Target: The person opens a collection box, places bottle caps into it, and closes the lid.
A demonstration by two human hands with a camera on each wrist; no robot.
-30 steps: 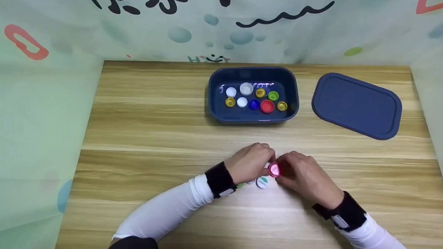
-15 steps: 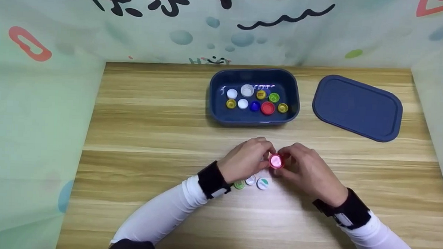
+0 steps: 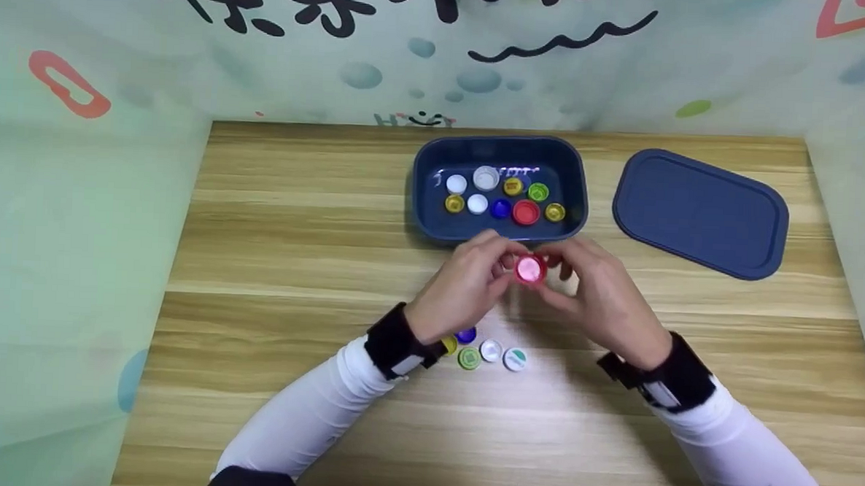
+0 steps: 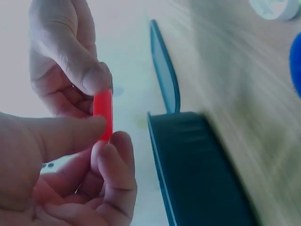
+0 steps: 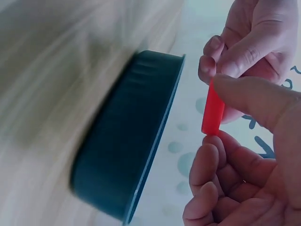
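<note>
A red bottle cap (image 3: 530,270) is held up off the table, just in front of the dark blue box (image 3: 428,219). My left hand (image 3: 460,284) pinches the cap's left side, and my right hand (image 3: 605,298) pinches its right side. Both wrist views show the red cap (image 4: 103,110) edge-on between thumbs and fingertips. Inside the box lie several bottle caps, among them a larger red cap (image 3: 526,213) and a blue cap (image 3: 501,209). On the table below my hands are a green cap (image 3: 469,358), a white cap (image 3: 491,350) and a white-and-green cap (image 3: 516,359).
A dark blue lid (image 3: 700,213) lies flat to the right of the box. Another blue cap (image 3: 466,335) and a yellow cap (image 3: 450,344) sit beside my left wrist, the yellow one partly covered. Printed cloth (image 3: 286,83) encloses the wooden table's back and sides.
Both hands have lifted the red cap and carried it forward, close to the box's front edge. More of the caps on the table have come into sight.
</note>
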